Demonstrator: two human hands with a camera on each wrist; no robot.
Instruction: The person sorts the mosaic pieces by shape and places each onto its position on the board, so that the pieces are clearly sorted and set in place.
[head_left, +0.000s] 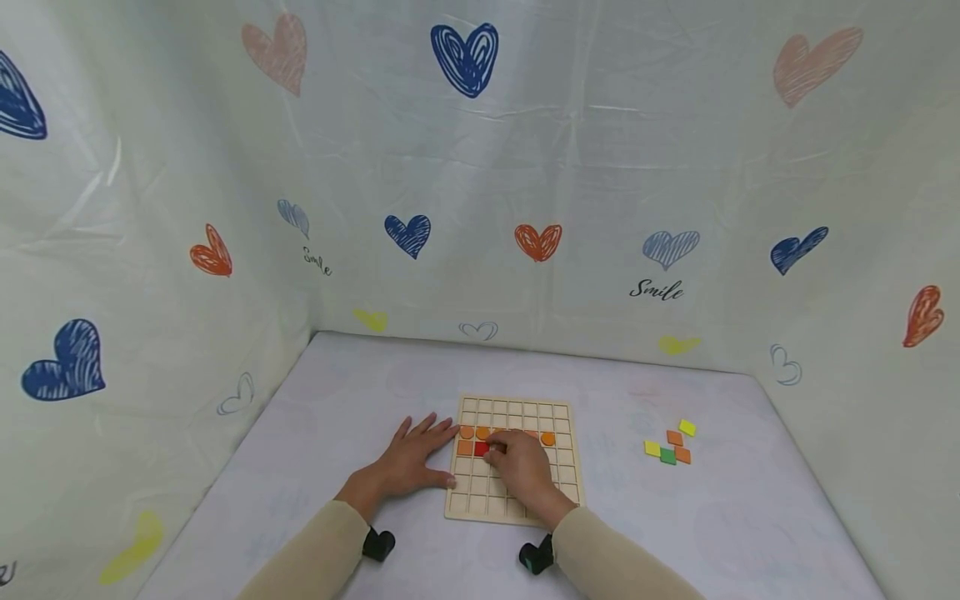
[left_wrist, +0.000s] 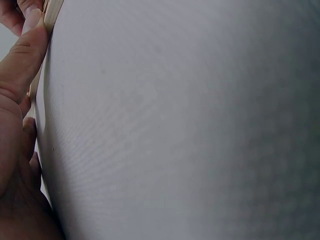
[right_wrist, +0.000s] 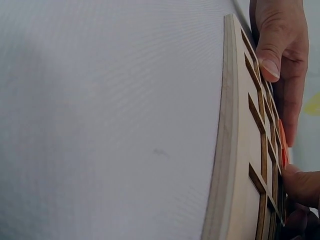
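Note:
A pale wooden grid board (head_left: 480, 507) lies on the table. My left hand (head_left: 411, 462) has its fingers spread at the board's left edge; in the left wrist view its thumb (left_wrist: 24, 60) touches the board's side. Bent over the board, my right hand (head_left: 527, 468) pinches the edge of a red square tile (head_left: 480, 449) between thumb and forefinger. That tile sits in a cell beside an orange square tile (head_left: 465, 448). One row above runs a line of orange round pieces (head_left: 549, 438), partly hidden by the right hand. The right wrist view shows the thumb (right_wrist: 301, 186) against the red piece.
Several loose square tiles lie on the table to the right of the board: yellow (head_left: 687, 427), orange (head_left: 675, 437) and green (head_left: 667, 456). A white curtain (head_left: 585, 167) printed with hearts hangs behind the table (head_left: 360, 367) and along its sides.

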